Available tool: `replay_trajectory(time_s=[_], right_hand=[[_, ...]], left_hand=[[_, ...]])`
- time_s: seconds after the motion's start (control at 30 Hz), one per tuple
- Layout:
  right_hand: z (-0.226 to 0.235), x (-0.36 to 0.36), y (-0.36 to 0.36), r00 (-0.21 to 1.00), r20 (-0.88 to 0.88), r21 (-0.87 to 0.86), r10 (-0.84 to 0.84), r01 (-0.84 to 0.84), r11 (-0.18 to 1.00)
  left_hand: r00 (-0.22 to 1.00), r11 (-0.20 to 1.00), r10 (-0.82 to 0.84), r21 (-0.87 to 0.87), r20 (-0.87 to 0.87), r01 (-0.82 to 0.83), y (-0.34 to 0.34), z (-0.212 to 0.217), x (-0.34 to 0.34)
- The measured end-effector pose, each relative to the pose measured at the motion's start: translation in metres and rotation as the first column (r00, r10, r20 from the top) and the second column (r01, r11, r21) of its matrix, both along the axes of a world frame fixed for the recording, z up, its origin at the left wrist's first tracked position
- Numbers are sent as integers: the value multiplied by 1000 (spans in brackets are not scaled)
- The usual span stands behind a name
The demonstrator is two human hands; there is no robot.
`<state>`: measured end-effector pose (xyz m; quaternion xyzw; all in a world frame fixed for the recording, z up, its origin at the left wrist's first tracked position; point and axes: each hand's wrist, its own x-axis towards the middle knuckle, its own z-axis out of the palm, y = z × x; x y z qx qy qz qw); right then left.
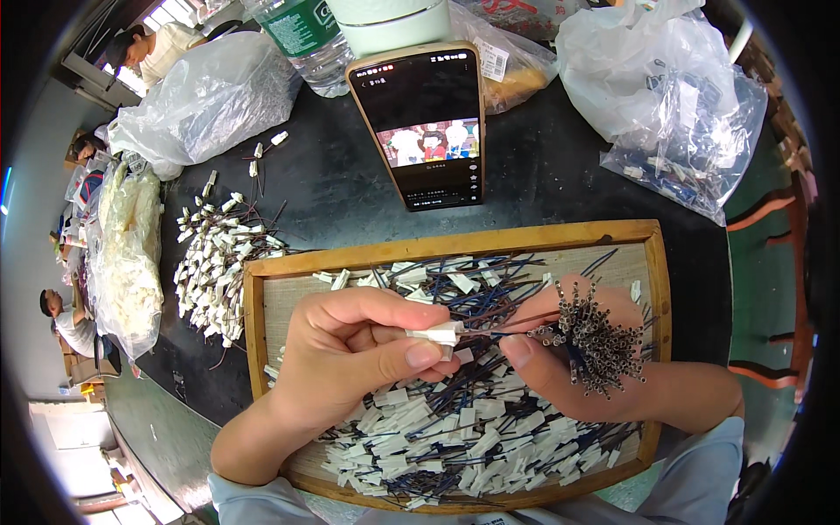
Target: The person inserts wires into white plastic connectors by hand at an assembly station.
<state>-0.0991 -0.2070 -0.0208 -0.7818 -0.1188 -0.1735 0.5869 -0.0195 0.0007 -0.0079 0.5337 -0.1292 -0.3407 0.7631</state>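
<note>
Between the thumb and fingers of my left hand (350, 359) is a small white plastic connector (436, 335). Thin wires run from it toward my right hand (560, 367), which is closed around a thick bundle of dark wires (593, 341). The bundle's many metal-tipped ends point up and outward. Both hands are above a wooden-framed tray (455, 234). Inside it lie many white connectors (516, 451) with dark blue and brown wires, some hidden under my hands.
A phone (429, 131) showing a cartoon leans against a pale green container (394, 22). A heap of wired connectors (214, 262) lies left of the tray. Plastic bags (210, 92) and a water bottle (302, 44) stand behind; another clear bag (682, 114) is at the back right. Other people sit far left.
</note>
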Motion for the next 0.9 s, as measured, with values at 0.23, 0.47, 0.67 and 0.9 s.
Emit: replay_trajectory(time_s=[0.23, 0.47, 0.67, 0.9], right_hand=[[-2, -2, -1, 993, -74, 58, 88, -84, 995], [-13, 2, 3, 990, 50, 66, 133, -137, 988], [0, -3, 3, 966, -244, 271, -83, 150, 951], [-1, 3, -4, 985, -98, 45, 142, -138, 989]], left_hand=[[886, 941, -207, 333, 416, 63, 4, 16, 3], [827, 951, -249, 291, 504, 108, 6, 8, 4], [889, 988, -65, 156, 453, -7, 13, 8, 15], [882, 958, 240, 46, 405, -282, 14, -7, 32]])
